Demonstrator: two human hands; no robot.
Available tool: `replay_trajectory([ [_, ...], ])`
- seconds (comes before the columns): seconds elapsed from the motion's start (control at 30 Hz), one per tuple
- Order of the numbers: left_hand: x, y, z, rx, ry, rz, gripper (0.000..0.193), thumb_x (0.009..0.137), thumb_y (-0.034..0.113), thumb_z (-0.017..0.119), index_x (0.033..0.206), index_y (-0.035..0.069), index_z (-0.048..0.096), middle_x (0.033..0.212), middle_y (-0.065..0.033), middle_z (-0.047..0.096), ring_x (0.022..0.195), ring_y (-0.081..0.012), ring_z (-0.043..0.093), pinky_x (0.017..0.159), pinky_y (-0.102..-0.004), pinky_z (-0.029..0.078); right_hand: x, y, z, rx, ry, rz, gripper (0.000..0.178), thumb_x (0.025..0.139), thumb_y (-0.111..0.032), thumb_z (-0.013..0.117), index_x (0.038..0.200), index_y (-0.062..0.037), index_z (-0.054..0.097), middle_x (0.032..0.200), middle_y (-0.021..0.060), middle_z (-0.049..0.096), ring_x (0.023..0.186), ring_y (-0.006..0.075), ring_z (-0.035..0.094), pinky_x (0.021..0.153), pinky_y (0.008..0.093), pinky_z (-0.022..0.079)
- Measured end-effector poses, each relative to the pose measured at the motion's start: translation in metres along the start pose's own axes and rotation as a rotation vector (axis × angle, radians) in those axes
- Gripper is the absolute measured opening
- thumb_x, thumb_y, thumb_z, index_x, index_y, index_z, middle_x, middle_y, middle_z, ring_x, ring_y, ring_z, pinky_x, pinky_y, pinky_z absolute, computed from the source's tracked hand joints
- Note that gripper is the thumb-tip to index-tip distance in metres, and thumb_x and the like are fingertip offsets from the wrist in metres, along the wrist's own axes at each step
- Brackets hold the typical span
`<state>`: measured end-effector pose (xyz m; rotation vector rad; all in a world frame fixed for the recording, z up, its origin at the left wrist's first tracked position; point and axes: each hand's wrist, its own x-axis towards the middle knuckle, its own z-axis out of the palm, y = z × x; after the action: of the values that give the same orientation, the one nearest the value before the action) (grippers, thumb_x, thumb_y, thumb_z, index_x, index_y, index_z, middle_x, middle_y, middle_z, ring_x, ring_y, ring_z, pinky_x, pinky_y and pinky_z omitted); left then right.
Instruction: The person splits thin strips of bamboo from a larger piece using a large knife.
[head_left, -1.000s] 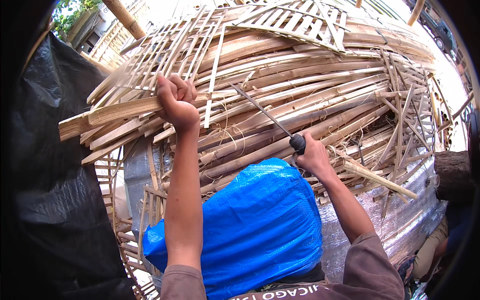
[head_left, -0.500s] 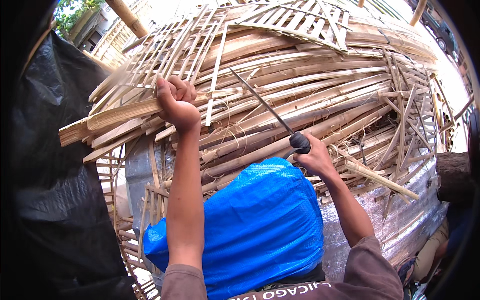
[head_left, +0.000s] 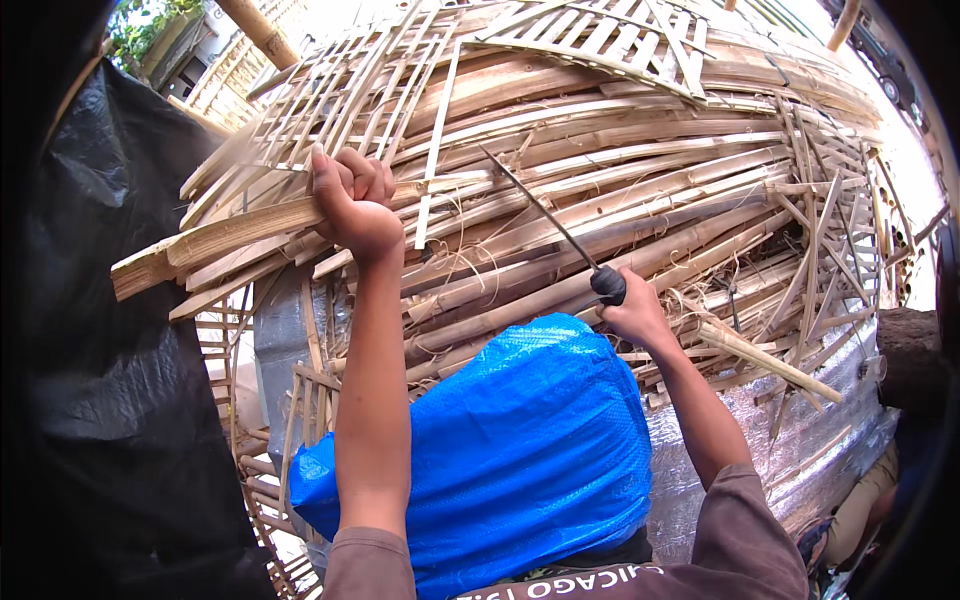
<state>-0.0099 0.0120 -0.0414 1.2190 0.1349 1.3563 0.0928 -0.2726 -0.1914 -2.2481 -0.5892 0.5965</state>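
My left hand (head_left: 355, 205) is closed round a split bamboo strip (head_left: 245, 222), whose thick end juts out to the left over the black sheet's edge. To the right, my right hand (head_left: 635, 305) grips the dark wrapped handle of a long narrow knife (head_left: 545, 215). Its blade slants up and to the left over the bamboo pile, with the tip apart from my left hand. A blue tarp (head_left: 520, 440) covers my lap between the two forearms. Below both hands lies a broad heap of split bamboo (head_left: 600, 200), with thin shavings scattered on it.
Slatted bamboo lattices (head_left: 350, 95) lie on the heap's far left, with another lattice (head_left: 610, 45) at the far middle. A black plastic sheet (head_left: 120, 350) hangs at the left. Silvery sheeting (head_left: 700, 470) lies at the right, near a dark log (head_left: 905, 350) and another person's leg (head_left: 860, 505).
My right hand and the knife have shifted slightly right, and the blade is turned a little. The bamboo strip's left end has dipped slightly in my left hand.
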Motion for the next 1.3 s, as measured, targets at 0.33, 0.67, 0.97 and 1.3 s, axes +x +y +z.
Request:
replay_trajectory([
  [0.33, -0.002, 0.003, 0.006, -0.009, -0.014, 0.022, 0.049, 0.103, 0.036, 0.043, 0.064, 0.016, 0.020, 0.055, 0.0032, 0.021, 0.044, -0.0071, 0.013, 0.041, -0.0260, 0.014, -0.021, -0.024, -0.001, 0.009, 0.108, -0.203, 0.035, 0.069, -0.010, 0.073, 0.098, -0.0022, 0.056, 0.079, 0.0226, 0.066, 0.076, 0.0406, 0.066, 0.069, 0.0471, 0.051],
  [0.67, 0.001, -0.002, 0.002, -0.012, -0.028, 0.034, 0.049, 0.103, 0.036, 0.042, 0.064, 0.016, 0.020, 0.055, 0.0029, 0.021, 0.044, -0.0072, 0.013, 0.041, -0.0260, 0.014, -0.015, -0.025, -0.010, 0.037, 0.042, -0.133, 0.033, 0.069, -0.013, 0.071, 0.098, -0.0014, 0.058, 0.080, 0.0257, 0.066, 0.079, 0.0489, 0.064, 0.070, 0.0521, 0.049],
  [0.97, 0.004, -0.005, 0.008, -0.038, -0.015, 0.021, 0.049, 0.104, 0.035, 0.041, 0.063, 0.017, 0.021, 0.053, 0.0032, 0.020, 0.044, -0.0078, 0.011, 0.041, -0.0264, 0.015, 0.008, 0.003, 0.004, -0.226, 0.110, -0.087, 0.036, 0.066, -0.008, 0.073, 0.096, -0.0019, 0.053, 0.083, 0.0279, 0.067, 0.084, 0.0494, 0.064, 0.073, 0.0537, 0.050],
  [1.3, -0.003, -0.005, -0.001, -0.023, 0.007, 0.017, 0.048, 0.103, 0.034, 0.041, 0.064, 0.016, 0.021, 0.054, 0.0034, 0.019, 0.044, -0.0078, 0.011, 0.042, -0.0264, 0.015, 0.003, -0.001, 0.006, 0.219, -0.005, -0.047, 0.030, 0.070, -0.014, 0.072, 0.097, -0.0022, 0.065, 0.079, 0.0148, 0.068, 0.071, 0.0246, 0.065, 0.068, 0.0375, 0.051],
])
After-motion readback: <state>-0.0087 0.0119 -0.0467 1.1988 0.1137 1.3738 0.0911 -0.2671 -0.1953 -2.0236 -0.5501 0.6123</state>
